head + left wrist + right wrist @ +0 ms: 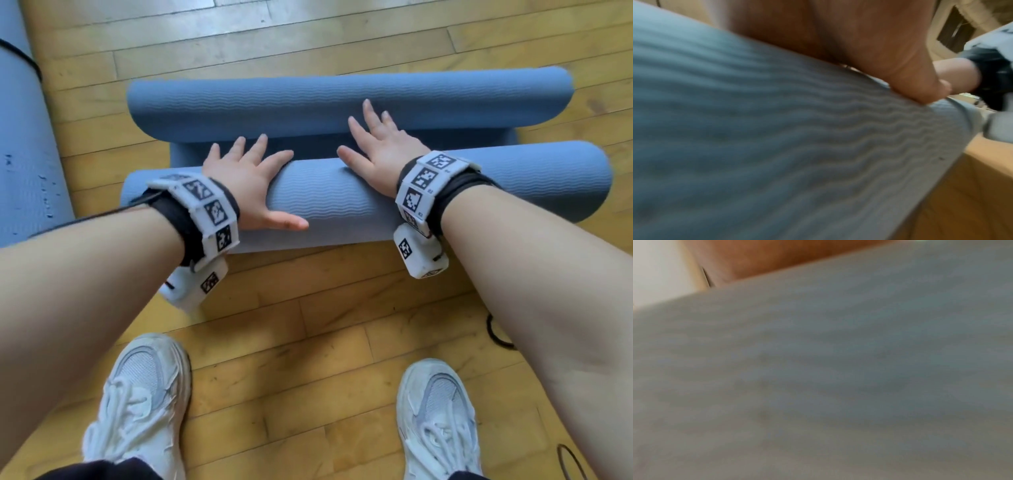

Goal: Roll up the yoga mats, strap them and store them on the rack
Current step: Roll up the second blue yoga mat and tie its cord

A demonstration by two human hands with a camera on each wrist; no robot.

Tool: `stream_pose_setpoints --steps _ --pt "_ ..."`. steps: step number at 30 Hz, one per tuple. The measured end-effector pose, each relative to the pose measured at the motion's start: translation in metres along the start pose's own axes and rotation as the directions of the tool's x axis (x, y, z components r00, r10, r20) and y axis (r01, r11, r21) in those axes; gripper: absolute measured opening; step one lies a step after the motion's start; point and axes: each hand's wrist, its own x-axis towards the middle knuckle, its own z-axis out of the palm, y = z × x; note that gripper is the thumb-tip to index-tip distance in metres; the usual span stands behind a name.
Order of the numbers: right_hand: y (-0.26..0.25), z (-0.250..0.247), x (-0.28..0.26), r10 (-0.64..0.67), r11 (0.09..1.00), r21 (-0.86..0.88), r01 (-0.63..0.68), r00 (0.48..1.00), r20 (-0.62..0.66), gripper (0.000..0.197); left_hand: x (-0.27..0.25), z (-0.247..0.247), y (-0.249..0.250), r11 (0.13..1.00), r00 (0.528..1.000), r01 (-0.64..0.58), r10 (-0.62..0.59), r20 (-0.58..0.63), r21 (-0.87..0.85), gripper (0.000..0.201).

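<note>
left of the near roll [342,202], an already rolled mat [24,137] lies banded by a black strap [24,56]. on the near roll the left hand [250,181] lies flat, fingers spread. the right hand [380,147] lies flat too, fingers reaching onto the far roll [274,102] just beyond. rolling looks to be the step in hand; next likely calls for even palm pressure, then a strap [496,332] off the floor, right of the near roll.
</note>
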Motion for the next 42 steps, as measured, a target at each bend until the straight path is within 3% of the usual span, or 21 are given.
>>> stream_pose_setpoints --steps 6,14,17,20,25,29,39,42 --pt "-0.002 0.000 -0.004 -0.025 0.997 -0.072 0.022 0.998 -0.052 0.069 0.023 -0.015 -0.011 0.995 0.999 -0.005 0.009 0.045 -0.097 0.129" --pt "-0.009 0.010 -0.015 -0.049 0.994 -0.111 0.024 0.973 -0.227 0.069 0.028 -0.018 -0.014 0.995 1.000 0.023 -0.025 -0.019 -0.100 0.132" --pt "-0.011 0.000 -0.004 0.025 0.997 -0.075 -0.036 0.990 -0.140 0.057 0.023 -0.017 -0.014 0.998 0.997 0.023 -0.027 -0.071 -0.060 0.126" --pt "-0.013 -0.011 0.009 0.107 0.992 -0.064 -0.109 0.994 -0.027 0.059 0.018 -0.016 -0.014 0.995 0.992 0.032 -0.043 -0.117 -0.093 0.117" --pt "-0.013 -0.008 0.016 0.112 0.991 -0.068 -0.117 0.991 -0.073 0.055 0.000 -0.002 -0.009 1.000 0.975 0.029 -0.028 -0.220 0.002 0.094" --pt "-0.009 0.000 0.011 0.087 0.992 -0.079 -0.096 0.989 -0.117 0.061 -0.015 0.017 -0.011 0.972 0.975 0.006 0.047 -0.219 0.234 0.116" --pt "-0.011 0.005 -0.007 0.032 0.995 -0.082 -0.051 0.976 -0.216 0.065 0.017 -0.014 -0.022 0.983 0.990 0.051 -0.027 -0.137 0.177 0.124" --pt "-0.010 0.016 -0.025 -0.033 0.986 -0.166 -0.002 0.977 -0.210 0.095 0.026 -0.022 -0.025 0.984 0.992 0.046 -0.024 -0.125 0.172 0.126"
